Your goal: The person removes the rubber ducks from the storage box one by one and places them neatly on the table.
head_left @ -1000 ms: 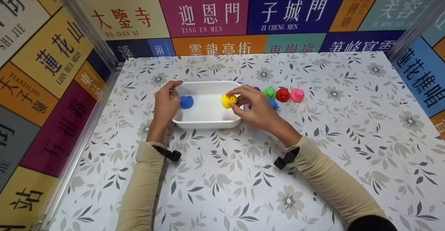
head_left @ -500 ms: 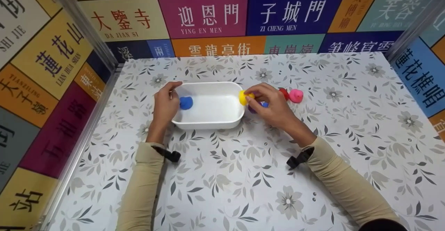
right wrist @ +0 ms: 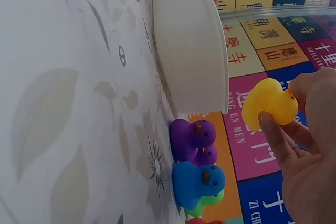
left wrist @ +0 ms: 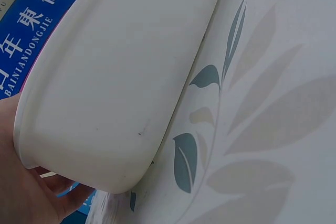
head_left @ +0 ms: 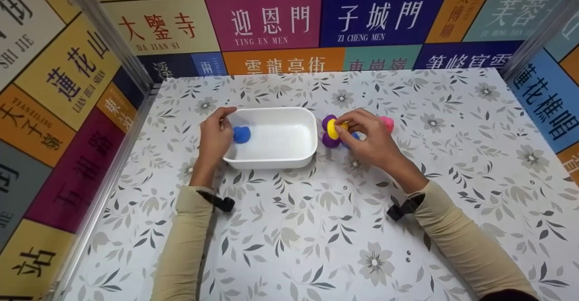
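My left hand (head_left: pixel 216 134) grips the left end of a white plastic tub (head_left: pixel 271 162); in the left wrist view its fingers curl around the tub's end. A blue rubber duck (head_left: pixel 243 134) lies inside the tub, beside that hand. My right hand (head_left: pixel 374 140) pinches a yellow rubber duck (head_left: pixel 333 129) between thumb and fingers, just right of the tub. The right wrist view has this yellow duck (right wrist: pixel 270 104) held up, apart from the ducks on the table. Two purple ducks (right wrist: pixel 193 134) stand below it, beside a blue duck (right wrist: pixel 195 184).
A green duck (right wrist: pixel 211 201) and a red duck (right wrist: pixel 206 221) are partly hidden behind and beside the blue one. Past my right hand a pink duck (head_left: pixel 387 123) shows. Panels with large characters (head_left: pixel 264 20) wall the back and sides of the flower-patterned table (head_left: pixel 289 228).
My right hand has carried the yellow duck from over the tub's right end rightward, out past the rim to above the purple ducks. My left hand has stayed on the tub.
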`<state>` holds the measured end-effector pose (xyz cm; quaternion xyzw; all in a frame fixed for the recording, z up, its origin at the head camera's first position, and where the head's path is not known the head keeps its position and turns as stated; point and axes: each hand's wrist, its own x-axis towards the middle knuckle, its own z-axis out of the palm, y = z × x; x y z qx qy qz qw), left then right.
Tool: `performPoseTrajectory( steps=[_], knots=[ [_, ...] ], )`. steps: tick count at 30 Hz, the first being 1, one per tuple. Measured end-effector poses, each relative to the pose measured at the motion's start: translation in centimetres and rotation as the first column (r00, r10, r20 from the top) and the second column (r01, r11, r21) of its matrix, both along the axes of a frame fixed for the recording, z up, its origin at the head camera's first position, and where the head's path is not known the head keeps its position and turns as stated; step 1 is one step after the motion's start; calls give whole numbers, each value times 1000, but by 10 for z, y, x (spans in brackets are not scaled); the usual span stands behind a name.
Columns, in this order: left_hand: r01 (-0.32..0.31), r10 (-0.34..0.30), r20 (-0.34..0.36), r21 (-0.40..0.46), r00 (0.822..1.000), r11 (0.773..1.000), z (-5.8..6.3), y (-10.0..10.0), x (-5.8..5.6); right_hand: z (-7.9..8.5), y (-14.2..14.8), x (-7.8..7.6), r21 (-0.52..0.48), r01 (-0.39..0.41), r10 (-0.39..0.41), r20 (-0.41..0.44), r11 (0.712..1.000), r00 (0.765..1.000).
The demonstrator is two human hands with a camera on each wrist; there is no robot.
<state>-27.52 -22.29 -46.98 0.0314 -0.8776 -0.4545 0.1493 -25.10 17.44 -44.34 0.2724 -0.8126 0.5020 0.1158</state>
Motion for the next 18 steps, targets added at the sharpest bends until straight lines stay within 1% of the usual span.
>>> performPoseTrajectory(
  steps=[6,9,14,18],
  knots=[
    [-6,6,5,-9,1000,1000,0,1,0,-3,16,-2,20,14,-13,-40,1000,999],
    [-5,5,-5,-10,1000,1000,0,1,0,-4,24,-3,33,38,-36,-48,999,998],
    [-9,9,-25,-19,1000,1000,-2,0,-1,-8,37,-5,57,87,-85,-25,995,996],
    [-8,7,-22,-28,1000,1000,-2,0,-1,-9,47,-5,80,106,-106,3,991,994]
  ],
)
